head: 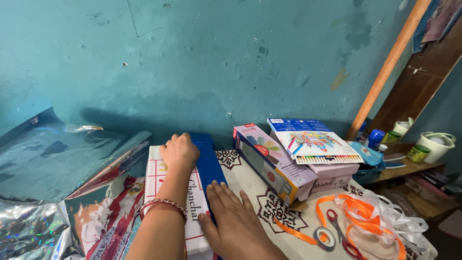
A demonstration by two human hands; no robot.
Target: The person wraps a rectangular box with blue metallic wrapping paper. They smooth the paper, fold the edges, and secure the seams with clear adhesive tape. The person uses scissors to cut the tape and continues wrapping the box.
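Both my hands press on a flat white box (192, 212) half covered in blue wrapping paper (208, 163). Nearest me, my right hand (234, 222) lies spread and flat, grasping nothing, on the blue edge. Further on, my left hand (179, 151) is curled into a loose fist, pinning the far end. Beyond lie red-handled scissors (339, 231), orange ribbon (356, 204) and a pencil box (313, 142).

Both hands rest on a flat box (175, 202) at near centre: left hand (179, 151) farther, right hand (236, 224) nearer. Foil sheets (48, 163) lie left. Stacked boxes (288, 159) sit right, scissors (339, 231) and ribbon (380, 216) near right.
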